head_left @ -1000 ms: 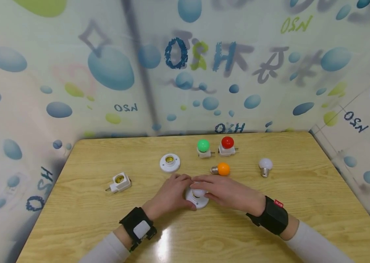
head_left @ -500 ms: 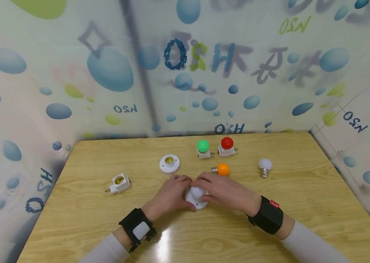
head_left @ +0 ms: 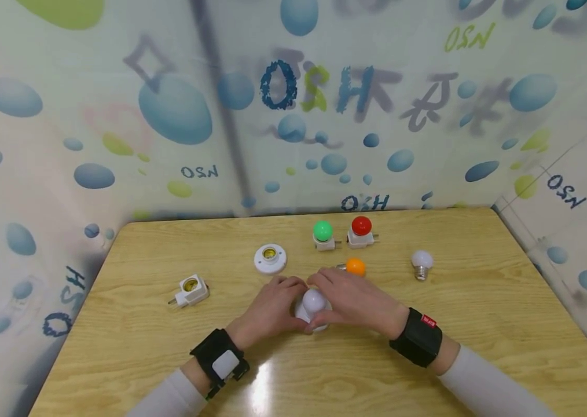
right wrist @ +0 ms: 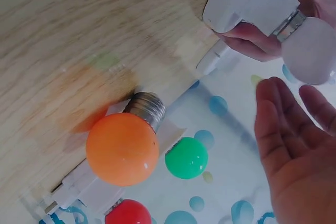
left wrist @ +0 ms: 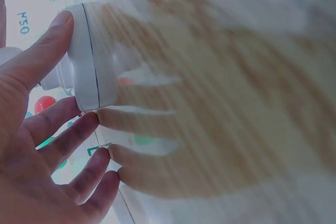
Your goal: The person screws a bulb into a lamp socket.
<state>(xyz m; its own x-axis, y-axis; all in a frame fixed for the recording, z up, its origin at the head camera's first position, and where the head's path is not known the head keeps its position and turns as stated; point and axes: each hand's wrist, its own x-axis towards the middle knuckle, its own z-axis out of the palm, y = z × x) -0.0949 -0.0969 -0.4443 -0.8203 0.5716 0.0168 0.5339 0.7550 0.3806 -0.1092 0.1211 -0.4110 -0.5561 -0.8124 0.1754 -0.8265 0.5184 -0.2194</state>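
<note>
My left hand (head_left: 271, 308) grips the round white lamp holder (left wrist: 84, 61) standing on the table, thumb on one side and fingertips on the other. A white bulb (head_left: 315, 300) stands upright in this holder; a band of its metal thread shows above the socket in the right wrist view. My right hand (head_left: 360, 302) is cupped around the bulb's right side. In the right wrist view its fingers (right wrist: 270, 124) are extended, with a gap between them and the bulb.
Behind the hands lie an orange bulb (head_left: 356, 267) and a second round holder (head_left: 270, 259). Green (head_left: 322, 230) and red (head_left: 361, 225) bulbs sit in plug sockets. A white bulb (head_left: 422, 260) lies at the right, a plug socket (head_left: 191, 290) at the left.
My right fingers have come off the bulb and spread, so more of it shows. The right wrist has shifted slightly left. My left hand has stayed on the holder.
</note>
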